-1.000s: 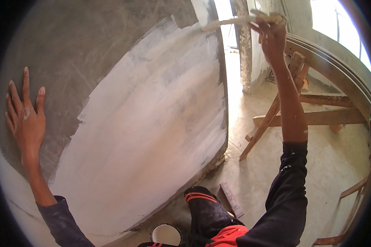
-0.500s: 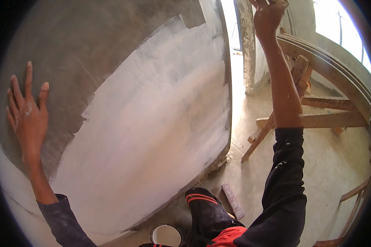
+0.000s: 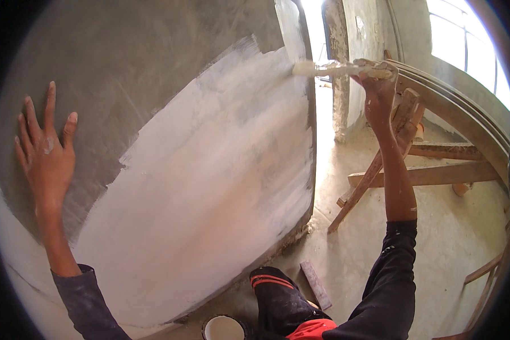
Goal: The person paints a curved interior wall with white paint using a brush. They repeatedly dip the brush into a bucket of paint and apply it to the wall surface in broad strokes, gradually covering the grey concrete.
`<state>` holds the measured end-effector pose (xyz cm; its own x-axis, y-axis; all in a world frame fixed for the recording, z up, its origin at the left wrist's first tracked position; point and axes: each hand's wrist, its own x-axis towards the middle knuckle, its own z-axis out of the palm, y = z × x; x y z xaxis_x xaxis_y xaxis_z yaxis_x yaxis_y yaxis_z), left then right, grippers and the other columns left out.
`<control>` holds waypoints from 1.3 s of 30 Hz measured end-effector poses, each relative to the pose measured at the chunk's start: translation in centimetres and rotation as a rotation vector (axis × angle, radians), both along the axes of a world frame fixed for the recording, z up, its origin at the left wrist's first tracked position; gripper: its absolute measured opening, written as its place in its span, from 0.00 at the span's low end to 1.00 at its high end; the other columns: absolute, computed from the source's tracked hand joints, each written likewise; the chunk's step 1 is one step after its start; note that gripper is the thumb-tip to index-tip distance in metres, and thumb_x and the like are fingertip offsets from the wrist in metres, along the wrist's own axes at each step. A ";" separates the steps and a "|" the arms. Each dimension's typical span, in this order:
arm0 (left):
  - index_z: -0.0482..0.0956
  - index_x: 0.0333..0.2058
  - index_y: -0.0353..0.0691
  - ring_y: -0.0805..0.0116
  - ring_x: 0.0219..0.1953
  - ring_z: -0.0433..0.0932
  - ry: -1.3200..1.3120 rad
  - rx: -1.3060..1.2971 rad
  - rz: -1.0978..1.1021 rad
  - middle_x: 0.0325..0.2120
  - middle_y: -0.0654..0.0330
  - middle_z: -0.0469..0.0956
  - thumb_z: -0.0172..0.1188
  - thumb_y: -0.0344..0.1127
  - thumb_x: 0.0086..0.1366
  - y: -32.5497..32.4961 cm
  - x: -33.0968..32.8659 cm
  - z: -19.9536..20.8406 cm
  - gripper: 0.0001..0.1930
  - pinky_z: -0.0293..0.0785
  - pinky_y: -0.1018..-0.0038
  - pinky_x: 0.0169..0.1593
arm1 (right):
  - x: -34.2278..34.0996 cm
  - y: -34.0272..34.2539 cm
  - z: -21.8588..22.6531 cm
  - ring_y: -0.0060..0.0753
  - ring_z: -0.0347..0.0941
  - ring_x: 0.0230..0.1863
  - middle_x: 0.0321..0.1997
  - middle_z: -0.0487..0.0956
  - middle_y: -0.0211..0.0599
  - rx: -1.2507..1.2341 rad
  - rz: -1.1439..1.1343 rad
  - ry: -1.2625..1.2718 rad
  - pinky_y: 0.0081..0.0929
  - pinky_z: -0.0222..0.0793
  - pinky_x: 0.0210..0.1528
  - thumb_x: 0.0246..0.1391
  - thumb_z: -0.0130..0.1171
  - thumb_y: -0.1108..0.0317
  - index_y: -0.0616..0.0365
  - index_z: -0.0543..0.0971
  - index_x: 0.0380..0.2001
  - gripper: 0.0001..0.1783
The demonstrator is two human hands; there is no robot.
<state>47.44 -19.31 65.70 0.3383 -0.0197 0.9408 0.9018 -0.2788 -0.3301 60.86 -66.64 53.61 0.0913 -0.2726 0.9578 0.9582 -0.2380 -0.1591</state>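
Note:
My left hand [image 3: 51, 156] lies with fingers spread on the bare grey part of the wall [image 3: 147, 62], a white smear on its back. My right hand [image 3: 378, 90] is closed round the handle of a paintbrush [image 3: 333, 70], raised near the wall's right edge. The brush head points left over the edge of the white painted area [image 3: 209, 164]; motion blurs it, and I cannot tell whether it touches. White paint covers the lower and right part of the wall with a ragged upper border. A round bucket [image 3: 224, 328] of white paint stands at the wall's foot.
Wooden trestle beams [image 3: 430, 175] and a long curved-looking plank [image 3: 459, 113] stand at the right. A short wooden block [image 3: 315, 285] lies on the floor near my leg [image 3: 275, 294]. A bright doorway gap [image 3: 324, 124] opens beyond the wall's edge; a window [image 3: 464, 39] is farther right.
My right hand has come down from the top of the view, bringing the paintbrush into sight at the wall's right edge. My left hand stays on the wall.

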 end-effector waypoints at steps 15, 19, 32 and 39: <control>0.48 0.63 0.72 0.55 0.67 0.47 -0.005 -0.026 -0.210 0.65 0.56 0.48 0.31 0.66 0.63 0.5 0.6 -0.2 0.30 0.44 0.53 0.67 | 5.9 -1.6 14.7 0.29 0.66 0.38 0.35 0.69 0.37 0.302 -0.469 -0.073 0.28 0.64 0.43 0.56 0.50 0.70 0.57 0.64 0.40 0.10; 0.47 0.63 0.73 0.55 0.67 0.47 -0.022 -0.027 -0.219 0.65 0.56 0.48 0.31 0.67 0.63 1.1 0.3 -0.1 0.30 0.43 0.54 0.67 | 3.6 0.8 15.4 0.31 0.68 0.37 0.34 0.70 0.38 0.290 -0.215 -0.218 0.29 0.65 0.41 0.56 0.49 0.71 0.58 0.64 0.39 0.09; 0.45 0.63 0.75 0.55 0.67 0.47 -0.021 -0.023 -0.100 0.65 0.57 0.47 0.30 0.67 0.63 1.1 0.4 -0.2 0.30 0.43 0.54 0.67 | 5.1 -0.4 9.0 0.32 0.64 0.38 0.34 0.65 0.38 0.231 -0.406 -0.353 0.29 0.63 0.42 0.50 0.52 0.75 0.60 0.64 0.35 0.10; 0.45 0.63 0.76 0.55 0.66 0.49 -0.011 -0.009 -0.038 0.65 0.57 0.48 0.29 0.67 0.63 1.1 0.6 -0.3 0.30 0.46 0.52 0.66 | 3.6 -2.9 3.6 0.28 0.77 0.37 0.34 0.78 0.43 0.056 -0.208 -0.001 0.20 0.73 0.37 0.50 0.62 0.72 0.73 0.72 0.34 0.14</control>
<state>48.07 -18.19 65.40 0.3269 -0.0237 0.9447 0.8942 -0.3158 -0.3174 64.46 -69.50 57.21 0.0269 -0.3382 0.9407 0.8893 -0.4217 -0.1770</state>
